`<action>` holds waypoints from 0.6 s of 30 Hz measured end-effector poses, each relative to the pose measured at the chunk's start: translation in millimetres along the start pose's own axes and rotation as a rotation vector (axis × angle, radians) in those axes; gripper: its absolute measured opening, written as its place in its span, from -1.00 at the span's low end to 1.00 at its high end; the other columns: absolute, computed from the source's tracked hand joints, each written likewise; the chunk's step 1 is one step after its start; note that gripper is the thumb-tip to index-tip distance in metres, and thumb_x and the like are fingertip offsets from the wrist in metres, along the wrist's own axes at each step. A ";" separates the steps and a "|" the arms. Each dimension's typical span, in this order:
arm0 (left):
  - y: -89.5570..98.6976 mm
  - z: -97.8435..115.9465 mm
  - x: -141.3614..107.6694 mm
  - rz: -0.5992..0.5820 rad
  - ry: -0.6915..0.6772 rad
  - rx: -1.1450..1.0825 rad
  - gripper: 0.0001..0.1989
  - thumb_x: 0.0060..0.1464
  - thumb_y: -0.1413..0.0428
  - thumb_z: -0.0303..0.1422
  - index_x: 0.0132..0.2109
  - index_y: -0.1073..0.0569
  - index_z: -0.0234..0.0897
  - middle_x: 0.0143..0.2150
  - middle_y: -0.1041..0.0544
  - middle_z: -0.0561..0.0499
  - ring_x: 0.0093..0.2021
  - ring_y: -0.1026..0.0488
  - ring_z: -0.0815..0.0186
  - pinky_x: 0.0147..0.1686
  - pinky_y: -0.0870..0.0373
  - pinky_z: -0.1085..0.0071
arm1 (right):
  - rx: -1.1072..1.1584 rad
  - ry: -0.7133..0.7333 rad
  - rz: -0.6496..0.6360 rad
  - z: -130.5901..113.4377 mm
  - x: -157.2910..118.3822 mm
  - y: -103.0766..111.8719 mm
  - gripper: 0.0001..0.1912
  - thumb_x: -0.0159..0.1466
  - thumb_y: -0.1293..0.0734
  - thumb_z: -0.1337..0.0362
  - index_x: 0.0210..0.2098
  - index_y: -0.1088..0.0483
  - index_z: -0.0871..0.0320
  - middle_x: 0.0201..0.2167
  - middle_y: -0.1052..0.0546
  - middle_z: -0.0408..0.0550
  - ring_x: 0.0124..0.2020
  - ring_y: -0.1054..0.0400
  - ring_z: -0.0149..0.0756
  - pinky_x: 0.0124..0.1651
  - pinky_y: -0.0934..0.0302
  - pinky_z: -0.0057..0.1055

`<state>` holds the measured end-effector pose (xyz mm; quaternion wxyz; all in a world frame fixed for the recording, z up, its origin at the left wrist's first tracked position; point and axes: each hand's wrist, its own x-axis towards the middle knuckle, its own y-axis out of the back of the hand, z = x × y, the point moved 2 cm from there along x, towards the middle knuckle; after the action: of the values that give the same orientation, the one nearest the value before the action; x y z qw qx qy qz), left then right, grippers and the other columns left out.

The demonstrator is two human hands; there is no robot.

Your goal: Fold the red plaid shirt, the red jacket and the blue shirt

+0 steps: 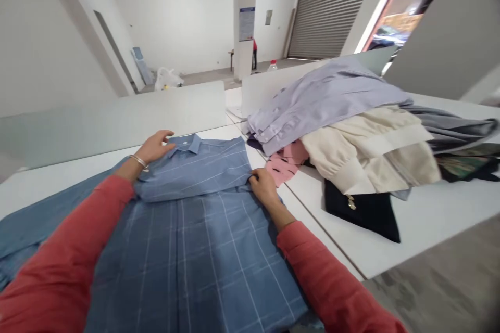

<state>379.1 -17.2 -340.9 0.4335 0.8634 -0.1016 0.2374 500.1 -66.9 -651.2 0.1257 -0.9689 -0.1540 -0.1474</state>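
A blue shirt (219, 239) with thin white checks lies spread on the white table, its collar (191, 144) toward the far side. Across its upper part the fabric is folded over in a band. My left hand (154, 146) is at the left of the collar, fingers apart and curved just over the cloth. At the right end of the folded band, my right hand (264, 186) pinches the shirt's edge between thumb and fingers. One sleeve (58, 197) stretches out to the left, partly behind my left arm.
A heap of clothes rises on the right: a lavender shirt (324, 93), a cream garment (375, 145), a pink patterned piece (287, 162) and a black one (361, 213). A low frosted partition (175, 109) runs behind the table (422, 234). Someone in red stands partly behind a far pillar (245, 0).
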 end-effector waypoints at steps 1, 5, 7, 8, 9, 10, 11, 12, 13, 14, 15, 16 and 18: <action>13.3 -20.0 -17.7 0.022 0.050 0.023 -0.56 -0.01 -0.02 -0.34 0.04 -0.23 -0.38 0.04 -0.25 -0.06 -0.05 -0.26 0.34 -0.11 -0.23 0.47 | 0.003 -0.011 0.003 0.1 -0.1 0.4 -0.53 0.21 -0.05 0.33 0.03 -0.34 0.35 -0.08 -0.18 -0.17 -0.29 0.28 -1.00 -0.20 0.35 -0.90; 43.5 -85.2 -89.1 0.025 0.270 0.111 -0.52 -0.10 -0.06 -0.38 0.03 -0.25 -0.40 0.04 -0.26 -0.16 -0.03 -0.26 0.21 -0.08 -0.22 0.35 | -0.014 -0.050 -0.007 0.8 -1.0 2.2 -0.51 0.20 -0.04 0.31 0.05 -0.33 0.31 -0.07 -0.18 -0.20 -0.30 0.25 -1.04 -0.22 0.39 -0.91; 44.5 -106.1 -116.6 0.002 0.332 0.132 -0.43 -0.16 -0.09 -0.36 0.06 -0.24 -0.43 0.06 -0.23 -0.20 -0.01 -0.24 0.14 -0.05 -0.20 0.30 | -0.029 -0.049 -0.007 1.5 -1.3 2.3 -0.49 0.19 -0.04 0.30 0.05 -0.33 0.31 -0.07 -0.18 -0.20 -0.30 0.25 -1.05 -0.22 0.39 -0.95; 42.5 -114.0 -126.7 -0.005 0.342 0.136 -0.39 -0.17 -0.10 -0.35 0.08 -0.22 -0.45 0.08 -0.21 -0.21 0.01 -0.23 0.12 -0.03 -0.18 0.30 | -0.037 -0.039 -0.007 2.0 -1.4 1.7 -0.48 0.17 -0.06 0.29 0.05 -0.33 0.31 -0.06 -0.18 -0.19 -0.29 0.24 -1.05 -0.20 0.36 -0.98; 39.3 -120.5 -134.3 -0.008 0.344 0.135 -0.36 -0.17 -0.10 -0.32 0.10 -0.20 -0.48 0.10 -0.19 -0.22 0.03 -0.21 0.11 0.00 -0.16 0.30 | -0.046 -0.023 -0.008 2.6 -1.5 0.6 -0.46 0.14 -0.08 0.27 0.07 -0.32 0.30 -0.05 -0.17 -0.18 -0.27 0.23 -1.06 -0.17 0.30 -1.03; 35.3 -125.9 -139.4 -0.007 0.343 0.132 -0.34 -0.16 -0.09 -0.30 0.11 -0.18 -0.51 0.11 -0.18 -0.23 0.05 -0.19 0.11 0.02 -0.14 0.31 | -0.053 -0.001 -0.010 3.3 -1.5 -1.0 -0.43 0.10 -0.12 0.26 0.09 -0.32 0.28 -0.03 -0.16 -0.18 -0.23 0.20 -1.07 -0.09 0.22 -1.07; 30.9 -130.3 -142.3 -0.001 0.344 0.128 -0.32 -0.15 -0.08 -0.27 0.12 -0.16 -0.54 0.10 -0.18 -0.25 0.06 -0.19 0.12 0.03 -0.12 0.31 | -0.064 0.033 -0.012 4.0 -1.3 -3.1 -0.37 0.05 -0.16 0.26 0.12 -0.30 0.26 -0.01 -0.14 -0.17 -0.17 0.17 -1.06 0.03 0.15 -1.09; 26.3 -133.7 -143.5 0.009 0.345 0.123 -0.31 -0.14 -0.06 -0.24 0.12 -0.15 -0.57 0.10 -0.19 -0.27 0.06 -0.19 0.12 0.03 -0.12 0.32 | -0.079 0.074 -0.012 4.7 -1.0 -5.4 -0.32 0.00 -0.19 0.26 0.14 -0.29 0.22 0.02 -0.12 -0.17 -0.10 0.14 -1.04 0.19 0.12 -1.05; 21.5 -136.0 -143.3 0.019 0.345 0.118 -0.30 -0.13 -0.06 -0.22 0.12 -0.15 -0.58 0.09 -0.20 -0.29 0.05 -0.20 0.11 0.03 -0.13 0.32 | -0.097 0.115 -0.010 5.6 -0.4 -7.8 -0.28 -0.04 -0.21 0.27 0.16 -0.29 0.19 0.04 -0.10 -0.16 -0.02 0.13 -0.99 0.32 0.14 -0.96; 16.6 -137.4 -142.1 0.029 0.344 0.114 -0.30 -0.15 -0.06 -0.22 0.11 -0.16 -0.57 0.08 -0.21 -0.29 0.05 -0.21 0.11 0.03 -0.13 0.32 | -0.115 0.148 -0.005 6.7 0.3 -9.9 -0.27 -0.05 -0.22 0.27 0.16 -0.29 0.18 0.05 -0.08 -0.15 0.05 0.14 -0.94 0.42 0.19 -0.85; 12.0 -137.9 -140.4 0.036 0.340 0.109 -0.32 -0.17 -0.08 -0.23 0.09 -0.19 -0.54 0.08 -0.22 -0.28 0.04 -0.22 0.11 0.02 -0.13 0.32 | -0.133 0.170 0.001 7.8 1.2 -11.8 -0.28 -0.05 -0.22 0.27 0.15 -0.30 0.17 0.06 -0.07 -0.14 0.10 0.15 -0.89 0.48 0.25 -0.75; 7.7 -137.8 -138.3 0.042 0.333 0.106 -0.36 -0.19 -0.09 -0.25 0.06 -0.22 -0.50 0.07 -0.23 -0.26 0.04 -0.22 0.12 0.02 -0.14 0.33 | -0.150 0.178 0.005 9.0 2.2 -13.1 -0.30 -0.03 -0.21 0.27 0.14 -0.32 0.17 0.06 -0.07 -0.14 0.13 0.15 -0.86 0.51 0.28 -0.67; 1.9 -137.3 -133.6 0.056 0.322 0.098 -0.46 -0.21 -0.09 -0.35 0.00 -0.29 -0.42 0.06 -0.25 -0.21 0.03 -0.24 0.15 0.00 -0.16 0.36 | -0.171 0.155 0.007 10.7 3.6 -14.3 -0.37 0.02 -0.18 0.27 0.11 -0.35 0.18 0.05 -0.08 -0.13 0.11 0.13 -0.86 0.51 0.28 -0.61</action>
<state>218.4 87.0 -335.9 0.3949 0.8310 -0.0431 0.3893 501.2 -49.7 -657.0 0.0545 -0.9623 -0.1274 -0.2341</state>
